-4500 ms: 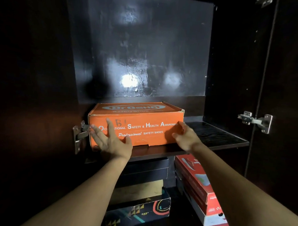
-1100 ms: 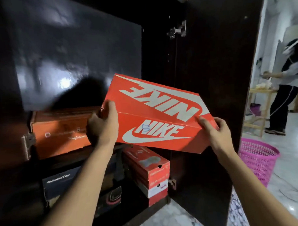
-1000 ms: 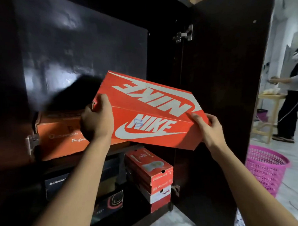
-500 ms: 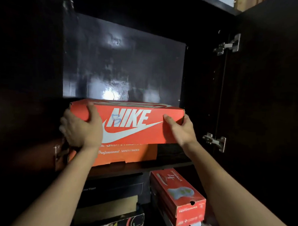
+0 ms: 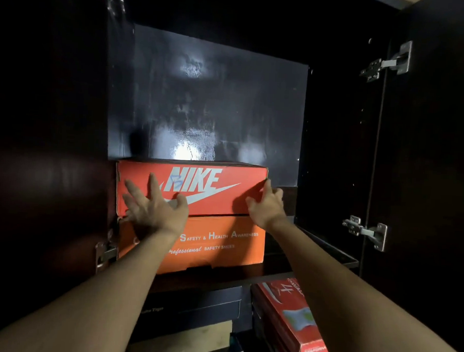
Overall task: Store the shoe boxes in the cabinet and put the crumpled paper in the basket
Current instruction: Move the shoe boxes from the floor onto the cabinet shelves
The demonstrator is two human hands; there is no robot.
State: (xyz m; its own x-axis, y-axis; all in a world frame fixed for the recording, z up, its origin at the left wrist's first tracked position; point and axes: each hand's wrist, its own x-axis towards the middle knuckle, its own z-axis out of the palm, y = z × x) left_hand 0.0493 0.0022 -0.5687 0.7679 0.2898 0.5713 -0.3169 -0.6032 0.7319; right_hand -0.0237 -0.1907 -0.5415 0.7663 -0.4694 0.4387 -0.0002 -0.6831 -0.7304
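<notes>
A red Nike shoe box [image 5: 209,185] lies flat on top of an orange safety-shoes box [image 5: 222,244], both at the left of the upper shelf [image 5: 315,256] of a dark cabinet. My left hand [image 5: 155,207] has its fingers spread and presses against the front of the Nike box near its lower left. My right hand [image 5: 267,201] touches the box's right front corner with its fingers relaxed. Crumpled paper and the basket are out of view.
Below the shelf sit dark shoe boxes [image 5: 201,307] stacked at the left and red boxes [image 5: 293,319] at the right. The cabinet door [image 5: 425,157] stands open on the right with metal hinges [image 5: 366,231]. The shelf's right part is bare.
The Nike box has been carried from outside the cabinet and set on the orange box. Both hands have loosened from gripping its ends to resting open against its front.
</notes>
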